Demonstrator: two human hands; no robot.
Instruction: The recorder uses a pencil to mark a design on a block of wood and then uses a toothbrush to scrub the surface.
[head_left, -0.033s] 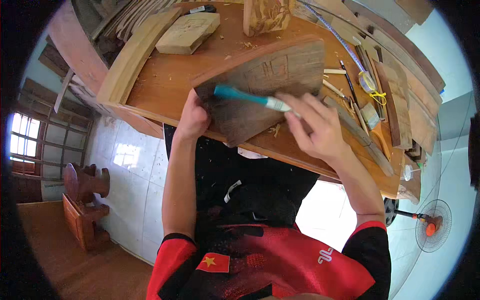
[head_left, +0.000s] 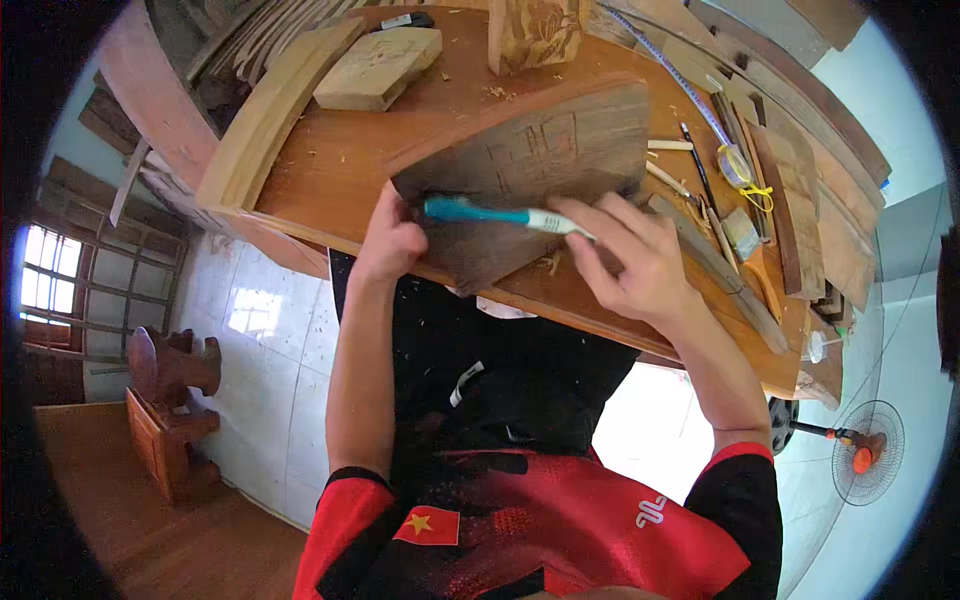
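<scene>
My left hand [head_left: 391, 240] grips the lower left corner of a dark brown wooden board [head_left: 600, 135], which is propped at a tilt on the table's near edge. Shallow carved outlines show on its face. A teal and white toothbrush [head_left: 480, 212] lies across the board, its head close to my left hand. Its pale handle end is pinched by my right hand [head_left: 635, 255], slightly blurred. Whether the bristles touch the wood I cannot tell.
Beyond the board are a pale wood block [head_left: 378, 68] and an upright carved block [head_left: 535, 35]. To the right lie a tape measure [head_left: 735, 165], a wide paintbrush [head_left: 755, 255], chisels and timber strips. Shavings dot the orange-brown table [head_left: 330, 150]. A fan [head_left: 868, 452] stands at far right.
The toothbrush has shifted slightly left and its head a little down across the board. Both hands keep their hold.
</scene>
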